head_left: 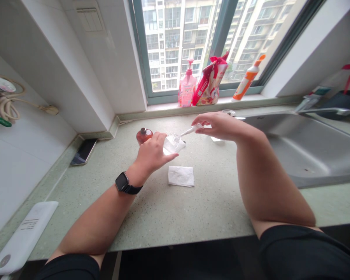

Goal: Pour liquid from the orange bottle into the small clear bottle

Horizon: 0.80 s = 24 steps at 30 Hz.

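Note:
My right hand [218,125] pinches a dropper [189,131] with a pale top and a clear tube slanting down to the left. Its tip reaches a small clear container [176,139], whose exact shape is hard to make out against white material. My left hand [153,153], with a black watch at the wrist, closes around the container's left side, thumb stretched along the front. Just behind the left hand stands an amber bottle [144,135] with an uncapped neck, partly hidden by the fingers. A folded white tissue [181,176] lies on the counter in front.
The sink [309,144] is at right. A pink pump bottle [187,85], a red bag [211,81] and an orange bottle [247,81] line the windowsill. On the left lie a phone [84,151] and a long white object [25,237].

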Motion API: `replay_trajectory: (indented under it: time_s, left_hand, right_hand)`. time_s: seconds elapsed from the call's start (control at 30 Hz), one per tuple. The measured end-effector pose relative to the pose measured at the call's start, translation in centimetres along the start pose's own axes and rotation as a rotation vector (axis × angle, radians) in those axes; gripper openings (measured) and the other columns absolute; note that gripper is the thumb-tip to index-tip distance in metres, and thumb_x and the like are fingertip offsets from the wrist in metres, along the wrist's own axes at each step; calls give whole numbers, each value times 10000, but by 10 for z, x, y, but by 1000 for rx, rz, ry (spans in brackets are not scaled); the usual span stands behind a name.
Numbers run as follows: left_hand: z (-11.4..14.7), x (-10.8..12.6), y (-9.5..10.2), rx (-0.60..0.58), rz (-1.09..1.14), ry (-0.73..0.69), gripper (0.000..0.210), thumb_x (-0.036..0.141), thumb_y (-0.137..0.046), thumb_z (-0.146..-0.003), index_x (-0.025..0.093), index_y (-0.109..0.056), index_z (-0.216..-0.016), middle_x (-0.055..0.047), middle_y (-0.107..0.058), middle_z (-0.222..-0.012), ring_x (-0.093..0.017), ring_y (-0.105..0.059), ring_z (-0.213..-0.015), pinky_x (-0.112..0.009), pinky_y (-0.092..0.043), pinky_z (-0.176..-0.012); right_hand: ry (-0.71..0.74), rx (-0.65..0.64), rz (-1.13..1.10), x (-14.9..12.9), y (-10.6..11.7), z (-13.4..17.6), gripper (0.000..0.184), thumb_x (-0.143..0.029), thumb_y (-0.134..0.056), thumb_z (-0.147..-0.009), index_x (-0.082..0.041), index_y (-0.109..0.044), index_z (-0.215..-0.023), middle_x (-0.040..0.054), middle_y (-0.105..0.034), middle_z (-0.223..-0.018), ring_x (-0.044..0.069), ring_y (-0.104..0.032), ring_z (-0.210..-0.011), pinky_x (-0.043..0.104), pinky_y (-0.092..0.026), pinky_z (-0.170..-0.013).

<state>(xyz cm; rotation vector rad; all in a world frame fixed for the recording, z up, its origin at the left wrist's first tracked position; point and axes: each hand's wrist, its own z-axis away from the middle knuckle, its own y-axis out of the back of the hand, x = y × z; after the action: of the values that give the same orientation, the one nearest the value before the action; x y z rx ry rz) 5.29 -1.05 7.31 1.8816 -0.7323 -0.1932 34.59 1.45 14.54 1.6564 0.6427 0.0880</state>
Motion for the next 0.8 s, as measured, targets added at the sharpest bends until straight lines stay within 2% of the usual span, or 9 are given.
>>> replay_trajectory:
  time_s: [0.13,0.43,0.6,0.8]
  left_hand:
    - [0,0,-1,9,-17,3,655,601,-833,-878,167,-592,-1305,-133,-718,-1250,-305,-717,-1073,-404,-602,-880]
    - [1,-3,0,51,5,-5,644,596,-837,-874,180,-595,-1302,-125,-712,-1220,-295,-702,-1081,-399,-600,-907]
    - [-1,-4,5,73,3,17,672,597,-848,-864,178,-590,-1321,-136,-710,-1245,-299,-699,-1087,-401,-603,-899]
    - [-2,-5,14,121,-4,35,648,607,-839,-867,195,-604,-1308,-123,-709,-1207,-290,-697,-1046,-397,-606,-876]
  right_hand:
    - [-33,-70,44,1,0,-1,251,-401,-738,-883,-268,-790,-1090,37,-811,-1013,215,-709,-856,333,-503,-741]
    - [-64,-159,65,2,-4,-3,265,-370,-736,-867,-281,-812,-1105,24,-819,-957,200,-690,-766,322,-470,-706]
    - [-162,-192,33,8,-4,-4,291,-385,-696,-884,-274,-780,-1139,26,-816,-1042,201,-695,-816,314,-476,-700]
    - [-324,-268,145,24,-30,-18,318,-306,-735,-829,-224,-762,-1135,80,-803,-1096,234,-708,-898,315,-474,-700]
